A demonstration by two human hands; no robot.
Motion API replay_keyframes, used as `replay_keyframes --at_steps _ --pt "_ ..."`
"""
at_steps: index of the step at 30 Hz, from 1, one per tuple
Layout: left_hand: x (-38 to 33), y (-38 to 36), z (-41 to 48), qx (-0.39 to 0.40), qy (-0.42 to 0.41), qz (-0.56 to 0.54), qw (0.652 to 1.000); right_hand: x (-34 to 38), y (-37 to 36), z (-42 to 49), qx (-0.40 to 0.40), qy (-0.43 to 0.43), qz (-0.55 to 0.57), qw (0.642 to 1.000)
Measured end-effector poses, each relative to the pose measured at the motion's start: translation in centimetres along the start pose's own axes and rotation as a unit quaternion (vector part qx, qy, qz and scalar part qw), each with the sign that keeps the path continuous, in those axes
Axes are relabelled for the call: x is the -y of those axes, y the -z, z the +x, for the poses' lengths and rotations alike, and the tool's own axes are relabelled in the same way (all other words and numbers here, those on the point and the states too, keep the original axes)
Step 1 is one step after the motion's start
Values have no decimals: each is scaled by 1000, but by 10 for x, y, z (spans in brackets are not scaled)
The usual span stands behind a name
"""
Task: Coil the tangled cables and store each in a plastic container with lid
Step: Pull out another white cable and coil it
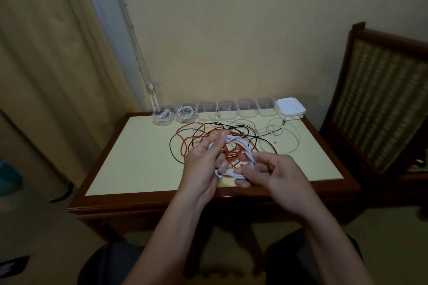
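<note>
Along the far edge of the table (139, 157), a row of clear boxes. Leftmost container (161, 123) with a small coiled white cable (165, 114) inside; second container (184, 121) likewise, with a fuller white coil (185, 111). Four more containers (225, 114) to the right, contents too dim to tell, then a stack of white lids (290, 110). Nearer, above a red and black tangle (192, 143), a white cable bundle (243, 149) — left hand (203, 164) curled round one side, right hand (280, 176) pinching the other.

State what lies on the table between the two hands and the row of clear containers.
Loose red, black and white cables lie tangled across that stretch of table, as the head view shows.
</note>
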State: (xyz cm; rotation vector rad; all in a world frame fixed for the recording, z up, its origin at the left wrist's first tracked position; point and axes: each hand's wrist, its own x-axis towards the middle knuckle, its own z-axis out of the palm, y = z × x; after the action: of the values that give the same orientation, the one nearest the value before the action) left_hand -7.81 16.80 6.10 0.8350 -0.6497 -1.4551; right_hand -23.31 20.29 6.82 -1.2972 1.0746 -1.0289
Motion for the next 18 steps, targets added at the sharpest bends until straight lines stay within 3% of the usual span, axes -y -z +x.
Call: replay_keyframes --at_steps 3,6,8,12,15,18 --pt "-3 0 1 9 23 2 1000 -9 -4 3 -104 29 -38 993" --pt "-3 -3 -3 8 18 67 998 -23 -4 10 -135 82 -323 933" --pt "-2 -1 -5 1 -1 131 991 -28 -3 13 -119 64 -422 897" --pt "-5 9 -4 -14 -25 258 966 -26 -3 15 -123 80 -401 904" --pt "-5 14 -6 -9 -2 279 960 -29 -1 14 -146 89 -288 942" --pt "-6 16 -6 -24 80 245 966 -33 2 18 -182 73 -359 913"
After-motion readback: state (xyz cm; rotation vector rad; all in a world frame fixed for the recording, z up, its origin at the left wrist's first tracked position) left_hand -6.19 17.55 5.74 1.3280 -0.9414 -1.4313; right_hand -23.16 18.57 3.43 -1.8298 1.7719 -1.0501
